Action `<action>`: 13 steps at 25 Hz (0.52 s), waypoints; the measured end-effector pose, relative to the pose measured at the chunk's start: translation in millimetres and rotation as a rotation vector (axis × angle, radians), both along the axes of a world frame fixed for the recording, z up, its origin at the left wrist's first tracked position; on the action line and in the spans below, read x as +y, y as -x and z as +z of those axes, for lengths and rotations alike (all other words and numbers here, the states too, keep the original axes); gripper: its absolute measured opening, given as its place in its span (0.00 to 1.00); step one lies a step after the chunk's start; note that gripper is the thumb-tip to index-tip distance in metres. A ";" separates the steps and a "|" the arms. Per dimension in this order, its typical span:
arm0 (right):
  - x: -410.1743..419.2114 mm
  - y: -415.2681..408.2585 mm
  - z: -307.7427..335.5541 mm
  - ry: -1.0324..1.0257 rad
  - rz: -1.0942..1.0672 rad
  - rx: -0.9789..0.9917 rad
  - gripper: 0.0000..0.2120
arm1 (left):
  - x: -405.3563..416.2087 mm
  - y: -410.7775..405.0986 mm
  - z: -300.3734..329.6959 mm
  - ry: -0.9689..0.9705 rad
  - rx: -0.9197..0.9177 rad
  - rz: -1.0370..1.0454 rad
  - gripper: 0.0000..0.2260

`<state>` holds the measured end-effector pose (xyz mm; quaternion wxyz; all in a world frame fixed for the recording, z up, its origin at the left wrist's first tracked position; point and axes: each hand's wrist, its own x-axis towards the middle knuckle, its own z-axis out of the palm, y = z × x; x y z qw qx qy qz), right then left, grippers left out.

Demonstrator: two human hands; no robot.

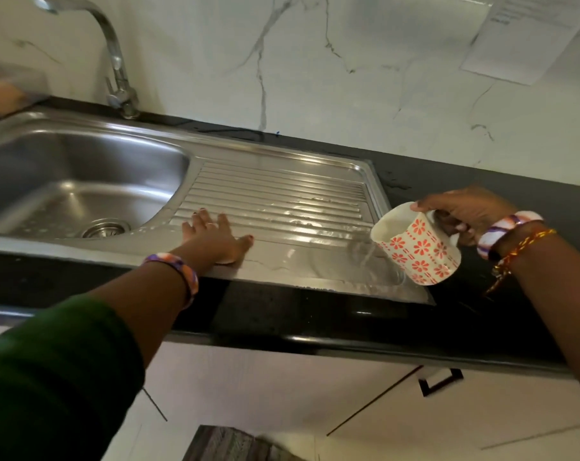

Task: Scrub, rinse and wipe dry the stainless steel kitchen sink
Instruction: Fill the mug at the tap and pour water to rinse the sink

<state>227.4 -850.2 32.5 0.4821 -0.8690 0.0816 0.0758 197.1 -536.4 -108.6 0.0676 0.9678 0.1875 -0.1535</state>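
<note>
The stainless steel sink has a deep bowl at the left with a drain, and a ribbed drainboard to the right. My left hand lies flat on the drainboard's near left part, fingers spread. My right hand grips the handle of a white mug with red flowers, tipped toward the left. Water pours from the mug onto the drainboard's near right corner. Wet patches shine across the ribs.
A chrome tap rises behind the bowl. A black counter surrounds the sink, under a white marble wall with a sheet of paper stuck to it. A soap tray sits at far left. White cabinet doors are below.
</note>
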 end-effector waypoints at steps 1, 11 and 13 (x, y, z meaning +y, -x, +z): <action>-2.7 3.0 -2.0 -0.058 0.000 0.029 0.11 | 0.3 3.7 2.3 -0.021 -0.002 0.039 0.39; -18.0 23.6 13.2 0.063 0.078 0.028 0.13 | -189.1 26.0 15.1 0.268 -0.072 -0.654 0.27; -6.2 19.7 11.3 0.230 0.141 0.042 0.15 | -167.5 20.5 8.8 0.206 -0.068 -0.570 0.27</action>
